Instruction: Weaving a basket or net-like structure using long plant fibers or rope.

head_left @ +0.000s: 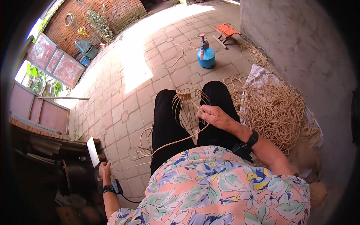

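Basket frame (187, 103) upright btwn my knees, long axis vertical, directly ahead. R hand (214, 115) pinching a cane strand (176, 141) at its side, nearer by far. L hand (104, 170) well apart, low-left, resting on dark gear; grip unclear.

Short-sleeved floral blouse (210, 187): pink ground, blue, green, yellow and white blooms, loose fit, sleeves ending above elbows. Below blouse hem, black trousers (168, 127) covering both legs. Right of blouse, black wristband (252, 139) with dark strap on right wrist. Left of blouse, black watch-like band (107, 188) on left wrist. Forearms bare.
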